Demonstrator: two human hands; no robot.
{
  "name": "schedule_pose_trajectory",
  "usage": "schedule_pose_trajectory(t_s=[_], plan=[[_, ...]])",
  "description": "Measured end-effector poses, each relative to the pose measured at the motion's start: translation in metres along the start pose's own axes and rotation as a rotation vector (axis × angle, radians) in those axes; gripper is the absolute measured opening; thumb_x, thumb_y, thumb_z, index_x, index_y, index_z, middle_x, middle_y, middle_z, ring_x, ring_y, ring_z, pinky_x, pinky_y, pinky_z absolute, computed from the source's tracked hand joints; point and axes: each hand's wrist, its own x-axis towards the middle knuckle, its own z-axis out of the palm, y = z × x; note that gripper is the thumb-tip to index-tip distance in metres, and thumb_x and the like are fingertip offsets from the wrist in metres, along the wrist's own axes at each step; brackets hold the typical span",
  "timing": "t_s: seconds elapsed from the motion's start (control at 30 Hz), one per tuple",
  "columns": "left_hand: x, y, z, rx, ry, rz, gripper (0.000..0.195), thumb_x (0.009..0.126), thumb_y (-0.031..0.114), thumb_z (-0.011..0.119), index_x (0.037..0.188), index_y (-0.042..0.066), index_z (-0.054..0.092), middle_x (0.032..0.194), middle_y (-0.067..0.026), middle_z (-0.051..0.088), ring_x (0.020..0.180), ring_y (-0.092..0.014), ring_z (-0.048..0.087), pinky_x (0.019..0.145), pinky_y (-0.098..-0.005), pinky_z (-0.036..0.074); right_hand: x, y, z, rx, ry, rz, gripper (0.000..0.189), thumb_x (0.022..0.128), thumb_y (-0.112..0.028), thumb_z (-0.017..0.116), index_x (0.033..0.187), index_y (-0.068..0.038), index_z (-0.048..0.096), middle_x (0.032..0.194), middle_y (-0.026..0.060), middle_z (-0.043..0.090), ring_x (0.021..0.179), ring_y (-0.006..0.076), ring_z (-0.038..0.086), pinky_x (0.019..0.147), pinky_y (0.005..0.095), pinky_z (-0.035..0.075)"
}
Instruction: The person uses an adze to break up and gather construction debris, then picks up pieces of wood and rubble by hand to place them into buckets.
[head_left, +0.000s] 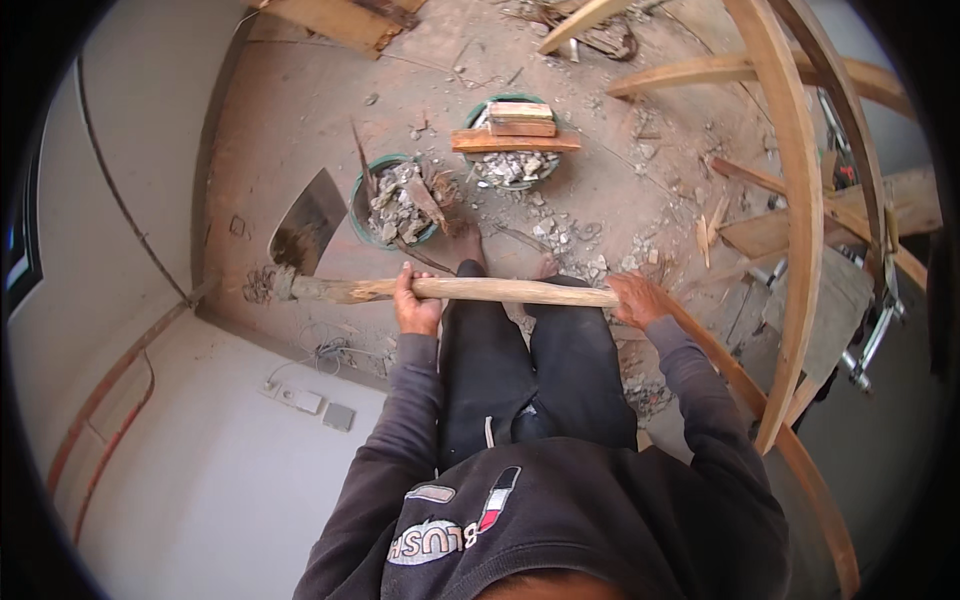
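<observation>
A hoe lies crosswise in front of my thighs, its long wooden handle (502, 290) running from left to right. My left hand (418, 304) grips the handle near its middle, thumb pointing away from me. Around the handle's right end, my right hand (636, 298) is closed. At the far left, the broad metal hoe blade (309, 217) points away from me, darkly stained near the handle. Just beyond the handle stands a green bucket (357, 214) heaped with rubble and splintered wood. A second green bucket (480, 112) farther off holds broken rubble, with short wood blocks (517, 140) across its top.
Wooden beams (795, 187) rise and cross on the right, beside a grey board (817, 307) and metal clamps. Broken rubble (555, 232) litters the floor near my bare feet. Left are white walls, wall sockets (300, 399), a loose cable (330, 349) and a red-brown pipe (120, 367).
</observation>
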Motion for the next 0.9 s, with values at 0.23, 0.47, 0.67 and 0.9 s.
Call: schedule_pose_trajectory(t_s=[0.23,0.47,0.67,0.9], plan=[[-0.062,-0.018,0.025,0.310,-0.016,-0.114,0.016,0.081,0.013,0.065,0.074,0.007,0.052,0.068,-0.0039,0.050,0.069,-0.019,0.050,0.074,-0.0385,0.045,-0.093,-0.020,0.002,0.235,-0.079,0.207,0.036,0.062,-0.020,0.069,0.092,-0.007,0.054,0.081,0.0126,0.061,0.079,0.0339,0.059,0.067,0.0450,0.045],[-0.118,-0.117,0.026,0.728,-0.100,-0.427,0.013,0.079,0.012,0.066,0.086,0.005,0.058,0.084,-0.0065,0.059,0.086,-0.024,0.058,0.088,-0.0393,0.044,-0.261,-0.041,0.030,0.366,-0.110,0.622,0.043,0.058,-0.024,0.074,0.095,-0.006,0.061,0.078,0.0165,0.063,0.076,0.0360,0.060,0.070,0.0459,0.047],[-0.114,-0.212,0.002,0.966,-0.161,-0.637,0.018,0.079,0.004,0.063,0.095,0.001,0.054,0.089,-0.0102,0.059,0.092,-0.025,0.056,0.091,-0.0398,0.043,-0.350,-0.108,0.073,0.623,-0.029,0.974,0.049,0.055,-0.018,0.078,0.099,-0.003,0.063,0.080,0.0175,0.064,0.076,0.0325,0.063,0.069,0.0420,0.049],[-0.053,-0.313,-0.025,1.493,-0.453,-0.594,0.020,0.083,0.009,0.059,0.100,0.001,0.052,0.090,-0.0091,0.058,0.087,-0.022,0.057,0.080,-0.0398,0.047,-0.337,-0.164,0.124,0.939,0.261,1.198,0.045,0.055,-0.015,0.075,0.095,-0.004,0.060,0.076,0.0206,0.061,0.073,0.0364,0.061,0.066,0.0421,0.048]])
